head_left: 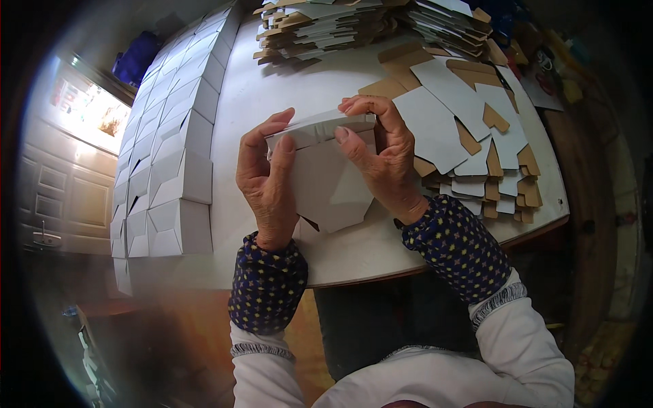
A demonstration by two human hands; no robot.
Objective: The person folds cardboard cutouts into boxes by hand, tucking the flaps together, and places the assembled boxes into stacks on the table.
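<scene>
Between both hands is a white cardboard box (pixel 330 187), partly folded, close above the table's front part. My left hand (pixel 264 173) grips its left side, the thumb lying on the upper folded edge and the fingers wrapped behind. On the other side my right hand (pixel 384 153) holds the upper right corner, its thumb pressing on the same edge and its fingers curled over the far side. A flap with angled corners points toward me at the lower end. The box's underside and far side are hidden.
Rows of folded white boxes (pixel 173 149) line the table's left side. Flat white and brown cardboard blanks (pixel 435 112) lie overlapping at the right. Tall stacks of blanks (pixel 326 30) stand at the back. The white table (pixel 245 88) ends in a front edge near my body.
</scene>
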